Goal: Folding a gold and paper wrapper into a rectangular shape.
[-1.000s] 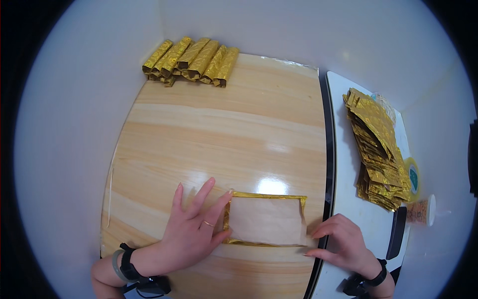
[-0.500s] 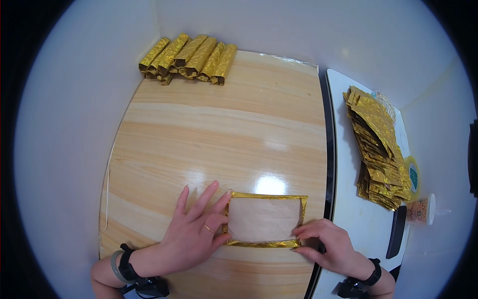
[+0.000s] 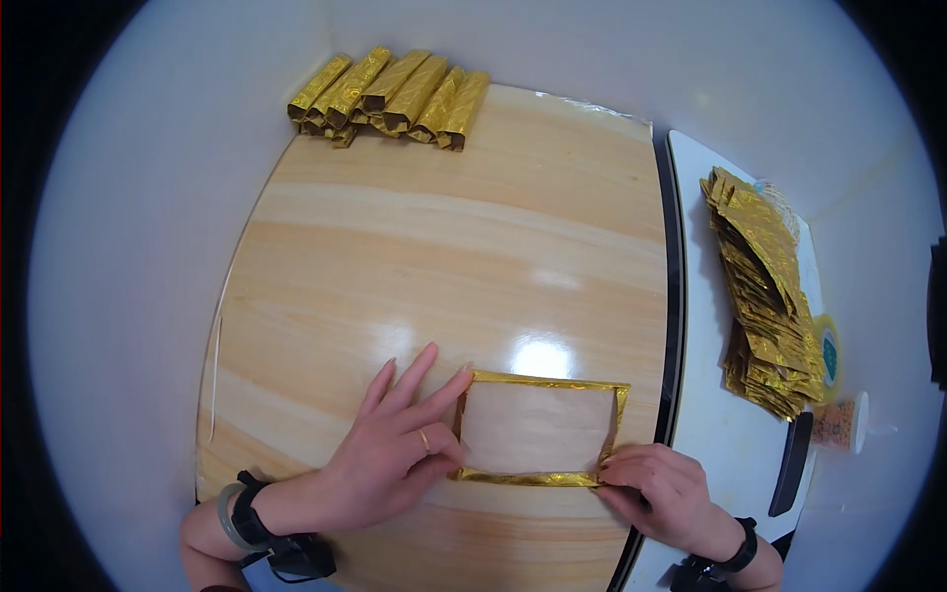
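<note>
A rectangular sheet of gold foil paper (image 3: 538, 426) lies with its pale inner side up, its narrow gold borders folded inward on all sides. At its lower left corner, my left hand (image 3: 385, 459) pinches the border between thumb and bent index finger. The other fingers of that hand spread out, one fingertip touching the upper left corner. My right hand (image 3: 666, 493) has thumb and fingertips closed on the lower right corner. The fingertips partly hide both lower corners.
Several rolled gold paper tubes (image 3: 414, 94) are piled at the far left of the wooden table (image 3: 444, 257). On the white surface (image 3: 705, 395) at right lie a stack of gold papers (image 3: 764, 306), a tape roll (image 3: 829, 350) and a patterned cup with a straw (image 3: 843, 422).
The whole view has shifted slightly, so things sit further right. My left index finger has come down from the sheet's left edge to my thumb. My right hand keeps its pinch on the corner.
</note>
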{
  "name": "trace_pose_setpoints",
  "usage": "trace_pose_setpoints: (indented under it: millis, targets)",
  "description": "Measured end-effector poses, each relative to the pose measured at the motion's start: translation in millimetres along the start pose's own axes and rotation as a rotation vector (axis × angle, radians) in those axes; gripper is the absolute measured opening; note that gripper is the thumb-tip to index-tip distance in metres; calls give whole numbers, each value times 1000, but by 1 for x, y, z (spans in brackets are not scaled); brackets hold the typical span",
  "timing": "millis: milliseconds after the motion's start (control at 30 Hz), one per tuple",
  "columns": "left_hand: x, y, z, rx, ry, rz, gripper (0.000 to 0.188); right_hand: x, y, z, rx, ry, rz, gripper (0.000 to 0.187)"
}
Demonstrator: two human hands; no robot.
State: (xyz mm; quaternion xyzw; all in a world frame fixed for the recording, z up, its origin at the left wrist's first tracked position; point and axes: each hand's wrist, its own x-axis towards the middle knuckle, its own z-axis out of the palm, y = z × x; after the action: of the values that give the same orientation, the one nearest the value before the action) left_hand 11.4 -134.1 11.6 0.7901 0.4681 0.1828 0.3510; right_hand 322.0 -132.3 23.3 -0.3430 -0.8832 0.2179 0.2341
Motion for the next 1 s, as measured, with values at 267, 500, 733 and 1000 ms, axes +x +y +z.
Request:
trace_pose_setpoints:
  millis: [267, 500, 733, 1000]
  targets:
    - [1, -4, -2, 8, -37, 88, 14, -4, -1, -4, -120, -32, -74, 28]
    - [3, -2, -5, 129, -55, 132, 21, 0, -2, -3, -230, -66, -106, 33]
    - [5, 9, -7, 309, -142, 152, 27, 4, -3, -2, -189, -71, -55, 33]
    - [3, 5, 1, 354, -121, 167, 31, 1, 4, -1, -30, -34, 31, 32]
